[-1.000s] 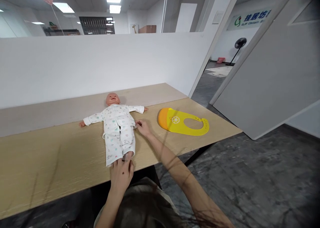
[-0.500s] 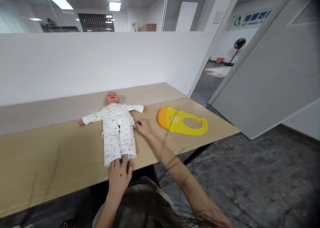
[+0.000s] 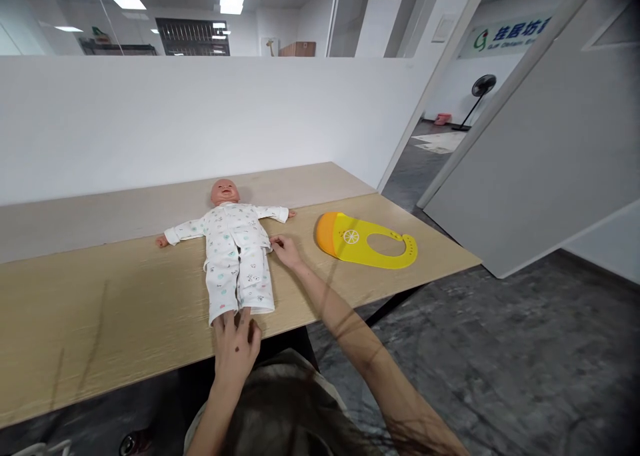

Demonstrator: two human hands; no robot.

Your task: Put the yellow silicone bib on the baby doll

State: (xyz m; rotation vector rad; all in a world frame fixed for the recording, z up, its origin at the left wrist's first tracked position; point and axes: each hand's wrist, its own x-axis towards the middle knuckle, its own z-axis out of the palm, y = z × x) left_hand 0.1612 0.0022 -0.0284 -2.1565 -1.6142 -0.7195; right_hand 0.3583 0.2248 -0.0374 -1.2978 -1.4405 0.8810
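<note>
A baby doll (image 3: 225,191) lies on its back on the wooden table, arms spread, its head toward the wall. It wears a white printed top (image 3: 231,223) and matching trousers (image 3: 223,279); the clothes lie unevenly at the waist. My left hand (image 3: 235,345) is at the trouser cuffs by the table's front edge, fingers spread and reaching to the leg ends; some fingertips are hidden. At the doll's hip, on the right side, my right hand (image 3: 287,251) has thumb and finger pinched at the edge of the clothing.
A yellow bib (image 3: 357,239) with an orange pocket lies flat to the right of the doll. The wooden table (image 3: 125,323) ends at a white partition wall (image 3: 165,123) behind. Beyond the table's right end are a grey door panel (image 3: 540,149) and dark floor.
The view has shifted slightly. My left hand has moved a little at the trouser cuffs, while my right hand stays at the doll's hip.
</note>
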